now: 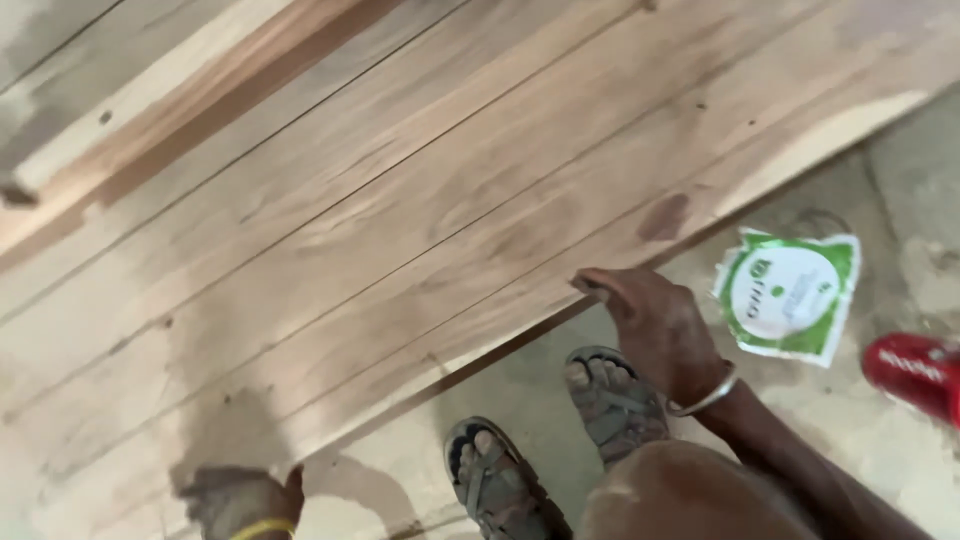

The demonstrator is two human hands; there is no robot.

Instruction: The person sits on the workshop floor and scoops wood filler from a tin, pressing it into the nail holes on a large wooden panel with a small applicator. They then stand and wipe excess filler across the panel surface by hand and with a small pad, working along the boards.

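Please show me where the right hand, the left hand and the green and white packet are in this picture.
right hand (655,330): head view, on the back of the hand at the panel edge.
left hand (235,497): head view, on the blurred knuckles.
green and white packet (790,293): head view, on its white middle.

A dusty concrete floor (900,470) carries joined wooden planks (400,200), a green-and-white packet (790,295) and a red object (915,370).

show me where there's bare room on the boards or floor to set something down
The pale wooden boards are bare across their middle and upper right. At their near edge the right hand and left hand grip. The concrete floor is free at far right; below, the sandalled feet, green-white round-printed packet and red object crowd it.
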